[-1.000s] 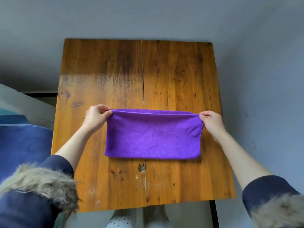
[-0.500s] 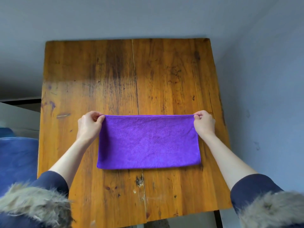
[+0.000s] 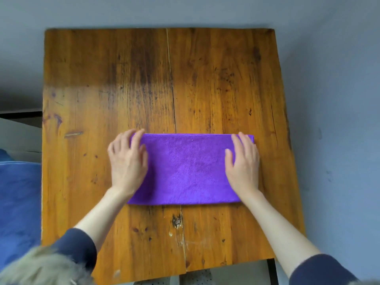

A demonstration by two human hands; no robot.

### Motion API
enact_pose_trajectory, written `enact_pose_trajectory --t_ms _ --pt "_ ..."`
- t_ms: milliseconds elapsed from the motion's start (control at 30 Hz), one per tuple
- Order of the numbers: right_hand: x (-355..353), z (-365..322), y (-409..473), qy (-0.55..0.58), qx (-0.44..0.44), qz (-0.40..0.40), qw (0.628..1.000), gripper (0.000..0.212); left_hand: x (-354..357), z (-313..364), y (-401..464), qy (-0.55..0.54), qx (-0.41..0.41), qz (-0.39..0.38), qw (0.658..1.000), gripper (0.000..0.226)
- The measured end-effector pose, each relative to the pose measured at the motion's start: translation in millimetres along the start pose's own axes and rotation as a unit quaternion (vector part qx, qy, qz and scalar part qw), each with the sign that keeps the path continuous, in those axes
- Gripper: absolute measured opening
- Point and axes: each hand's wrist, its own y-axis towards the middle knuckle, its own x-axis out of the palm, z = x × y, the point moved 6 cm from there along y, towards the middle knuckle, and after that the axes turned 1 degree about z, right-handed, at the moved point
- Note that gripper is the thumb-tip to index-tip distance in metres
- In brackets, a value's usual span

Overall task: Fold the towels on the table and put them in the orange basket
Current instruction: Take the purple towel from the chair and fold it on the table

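A purple towel (image 3: 186, 169), folded into a long strip, lies flat on the wooden table (image 3: 205, 79), a little nearer its front edge than its middle. My left hand (image 3: 127, 159) rests flat on the towel's left end with straight fingers. On the right end my right hand (image 3: 243, 161) presses flat, fingers pointing away from me. Neither hand grips the cloth. The orange basket is out of view.
A blue cushioned surface (image 3: 18, 206) lies to the left of the table. Grey walls stand behind and to the right of it. Fur-trimmed dark sleeves (image 3: 67, 258) show at the bottom corners.
Both hands let go of the towel's far corners and came down flat on its two ends. The view shifted slightly.
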Motion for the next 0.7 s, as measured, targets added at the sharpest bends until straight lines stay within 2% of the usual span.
enact_pose_trajectory --t_ms 100,200,300,367,500,700 --pt "39 -38 -37 -0.083 -0.13 -0.083 0.985 0.05 36 42 -29 0.056 0.118 -0.09 0.987 0.049" --pt "62 -48 -40 -0.099 -0.153 -0.104 0.978 0.055 58 43 -29 0.084 0.109 -0.126 0.983 0.051" --pt "68 -30 -27 -0.097 -0.155 -0.108 0.977 0.058 66 22 -20 0.113 0.114 -0.125 0.979 0.054" --pt "62 -5 -19 -0.109 -0.135 -0.095 0.98 0.059 65 9 -16 0.119 0.13 -0.117 0.977 0.055" --pt "43 47 -10 -0.108 -0.025 -0.055 0.992 0.058 61 -1 -13 0.118 0.141 -0.099 0.978 0.055" --pt "38 34 -20 -0.144 0.01 -0.045 0.989 0.058 53 1 -25 0.068 0.13 -0.121 0.982 0.053"
